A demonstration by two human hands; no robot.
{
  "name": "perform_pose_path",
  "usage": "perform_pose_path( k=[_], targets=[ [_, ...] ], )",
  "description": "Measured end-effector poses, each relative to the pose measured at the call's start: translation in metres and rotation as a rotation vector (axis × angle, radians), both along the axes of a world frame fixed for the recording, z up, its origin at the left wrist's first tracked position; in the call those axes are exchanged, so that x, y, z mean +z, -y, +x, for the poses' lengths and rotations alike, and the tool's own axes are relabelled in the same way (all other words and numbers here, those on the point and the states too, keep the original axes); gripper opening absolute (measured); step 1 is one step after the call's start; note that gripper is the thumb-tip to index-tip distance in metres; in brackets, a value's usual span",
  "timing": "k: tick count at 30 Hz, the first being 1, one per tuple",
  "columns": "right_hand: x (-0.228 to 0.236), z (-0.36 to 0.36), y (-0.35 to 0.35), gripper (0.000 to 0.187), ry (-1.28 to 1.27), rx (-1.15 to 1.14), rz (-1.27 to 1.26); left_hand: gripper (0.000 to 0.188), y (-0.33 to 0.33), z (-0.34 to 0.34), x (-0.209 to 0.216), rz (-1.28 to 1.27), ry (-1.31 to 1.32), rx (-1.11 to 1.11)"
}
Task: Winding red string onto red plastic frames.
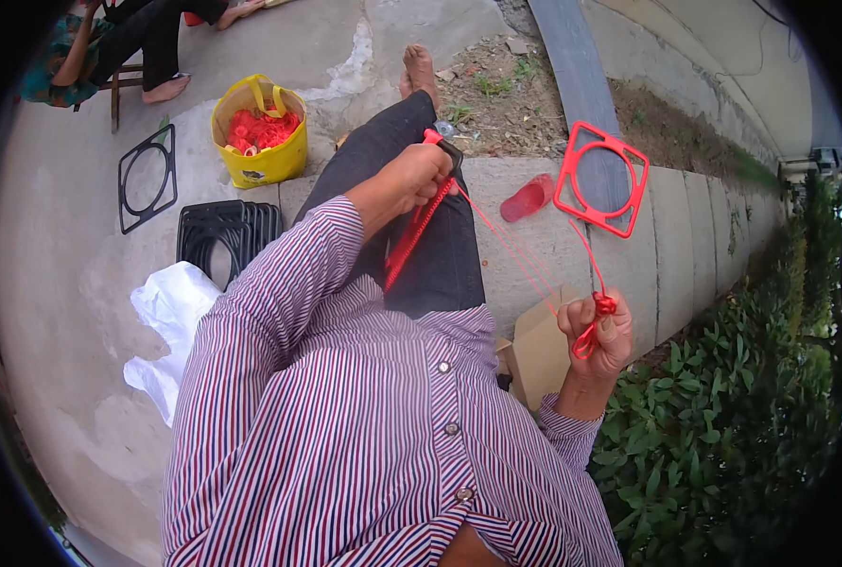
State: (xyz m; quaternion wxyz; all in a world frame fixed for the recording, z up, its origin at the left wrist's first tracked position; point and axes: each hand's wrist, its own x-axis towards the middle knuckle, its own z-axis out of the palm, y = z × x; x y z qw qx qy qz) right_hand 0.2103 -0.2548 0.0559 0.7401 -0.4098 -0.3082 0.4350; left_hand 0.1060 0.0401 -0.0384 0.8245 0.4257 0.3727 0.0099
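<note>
My left hand (419, 178) is closed around a flat frame (411, 241) with a red edge and a black corner, seen almost edge-on over my dark trousers. Thin red strands (511, 244) run taut from it toward my right hand (598, 335). That hand is pinched on a looped bundle of red cord (604, 304), and a cord tail sticks up from the bundle. Beyond it is a red square frame (564, 193) with a round opening; whether it touches the cord tail, I cannot tell. My fingers hide part of the held frame.
Left of my leg stand a yellow bag (265, 170) of red material, stacked black frames (199, 222) and a single black frame (123, 194). A white plastic bag (170, 307) lies nearer. A red shoe (528, 198), cardboard box (546, 350) and bushes (695, 425) are right. Another person (142, 47) sits far left.
</note>
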Motion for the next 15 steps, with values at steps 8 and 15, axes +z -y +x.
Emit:
perform_pose_path(
  k=[8,15],
  targets=[
    [-0.09,0.039,-0.013,0.018,-0.605,-0.29,-0.148,0.013,0.019,-0.018,-0.005,0.508,0.087,0.177],
    [-0.083,-0.014,-0.11,0.025,-0.576,0.318,-0.293,0.015,0.042,-0.028,0.043,0.041,0.339,-0.042]
  ],
)
